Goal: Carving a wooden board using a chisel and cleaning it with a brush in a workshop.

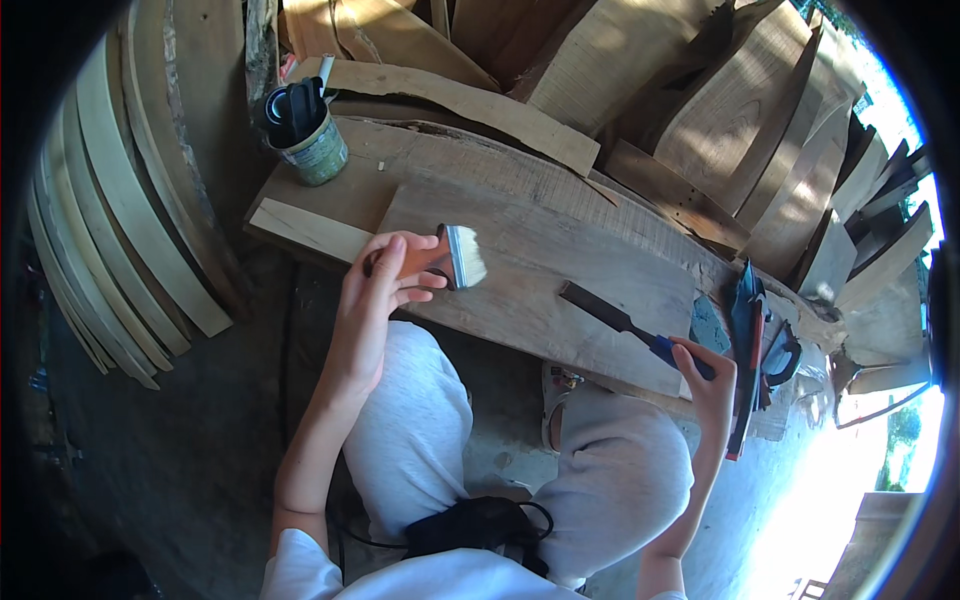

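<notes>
My left hand [385, 285] grips a paintbrush [462, 257] by its orange-brown handle, with the pale bristles pointing right. Beneath it lies a wide wooden board [560, 270] on the low bench. In my right hand [708, 385] is a chisel [640, 337] with a dark flat blade and a blue and black handle. Its blade angles toward the upper left over the board; I cannot tell whether it touches the wood. A light wooden strip [310, 232] lies by the board's left end, close to my left wrist.
A green container [315, 155] holding dark-handled tools stands at the bench's left end. Beside my right hand are a handsaw [745, 350] and a blue-green sheet [708, 325]. Wood slabs [735, 120] lean behind the bench, and long curved-looking planks [135, 190] stand at left.
</notes>
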A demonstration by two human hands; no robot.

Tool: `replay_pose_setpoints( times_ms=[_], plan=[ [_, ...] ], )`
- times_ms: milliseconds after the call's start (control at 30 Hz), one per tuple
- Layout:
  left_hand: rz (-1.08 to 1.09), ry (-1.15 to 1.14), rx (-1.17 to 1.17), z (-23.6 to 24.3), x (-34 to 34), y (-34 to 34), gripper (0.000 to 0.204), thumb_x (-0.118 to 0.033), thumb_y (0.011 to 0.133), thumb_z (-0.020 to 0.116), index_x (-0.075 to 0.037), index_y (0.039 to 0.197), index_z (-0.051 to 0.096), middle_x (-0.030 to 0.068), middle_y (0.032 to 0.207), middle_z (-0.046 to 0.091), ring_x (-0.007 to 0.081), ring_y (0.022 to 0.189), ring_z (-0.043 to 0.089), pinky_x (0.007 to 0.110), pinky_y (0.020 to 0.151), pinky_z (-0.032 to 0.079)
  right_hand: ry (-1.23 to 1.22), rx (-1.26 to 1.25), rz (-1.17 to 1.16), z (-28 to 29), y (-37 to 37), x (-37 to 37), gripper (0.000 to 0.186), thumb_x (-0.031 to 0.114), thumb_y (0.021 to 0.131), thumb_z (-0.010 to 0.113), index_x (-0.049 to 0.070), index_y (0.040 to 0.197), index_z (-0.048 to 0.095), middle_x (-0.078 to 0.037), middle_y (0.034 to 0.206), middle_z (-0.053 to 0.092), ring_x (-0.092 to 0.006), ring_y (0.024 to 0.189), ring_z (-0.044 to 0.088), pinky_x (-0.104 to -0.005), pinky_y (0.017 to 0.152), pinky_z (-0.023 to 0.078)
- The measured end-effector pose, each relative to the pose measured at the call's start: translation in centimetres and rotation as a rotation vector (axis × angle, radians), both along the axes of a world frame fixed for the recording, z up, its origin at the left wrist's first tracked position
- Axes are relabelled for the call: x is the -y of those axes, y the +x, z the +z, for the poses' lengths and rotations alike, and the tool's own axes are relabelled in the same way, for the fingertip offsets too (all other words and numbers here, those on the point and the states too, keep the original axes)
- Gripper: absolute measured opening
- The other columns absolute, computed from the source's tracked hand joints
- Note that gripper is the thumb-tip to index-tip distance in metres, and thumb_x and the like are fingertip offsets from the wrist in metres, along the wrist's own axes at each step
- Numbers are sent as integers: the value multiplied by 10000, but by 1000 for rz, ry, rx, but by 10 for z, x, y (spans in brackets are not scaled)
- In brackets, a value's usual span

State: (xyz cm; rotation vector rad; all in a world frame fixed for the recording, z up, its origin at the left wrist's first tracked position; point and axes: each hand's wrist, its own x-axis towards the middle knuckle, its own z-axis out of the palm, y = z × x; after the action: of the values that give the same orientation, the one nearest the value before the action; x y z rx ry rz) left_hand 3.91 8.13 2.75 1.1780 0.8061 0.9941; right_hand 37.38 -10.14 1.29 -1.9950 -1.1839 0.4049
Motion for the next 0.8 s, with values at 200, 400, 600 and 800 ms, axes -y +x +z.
replay_pose_setpoints(
  times_ms=[200, 400, 600, 800],
  plan=[
    [122, -17, 59, -5, -1, 5, 295, -332, 988, 444, -72, 1053, 566, 61, 1067, 611, 104, 765, 520, 263, 731, 409, 55, -43, 131, -5, -24, -46, 204, 209, 859, 691, 30, 946, 737, -64, 738, 687, -65, 655, 559, -198, 604, 444],
    [136, -43, 67, -4, 2, 6, 298, -338, 988, 446, -72, 1041, 568, 53, 1046, 605, 92, 749, 506, 258, 710, 401, 59, -4, 210, -5, -15, -63, 213, 214, 859, 687, 25, 946, 733, -77, 765, 703, -83, 668, 590, -208, 633, 468],
    [146, -27, 70, -1, 1, -6, 293, -340, 988, 446, -79, 1033, 570, 58, 1062, 610, 90, 740, 497, 257, 706, 396, 10, 2, 101, 2, 10, -20, 222, 227, 877, 678, 30, 960, 738, -81, 821, 713, -91, 704, 603, -208, 654, 475],
    [133, -27, 78, 1, 2, -6, 291, -345, 981, 457, -81, 1026, 572, 54, 1063, 609, 89, 744, 497, 254, 700, 393, 24, 23, 130, -4, -11, -56, 233, 245, 866, 684, 37, 957, 738, -78, 787, 709, -88, 669, 593, -209, 633, 467]
  ],
)
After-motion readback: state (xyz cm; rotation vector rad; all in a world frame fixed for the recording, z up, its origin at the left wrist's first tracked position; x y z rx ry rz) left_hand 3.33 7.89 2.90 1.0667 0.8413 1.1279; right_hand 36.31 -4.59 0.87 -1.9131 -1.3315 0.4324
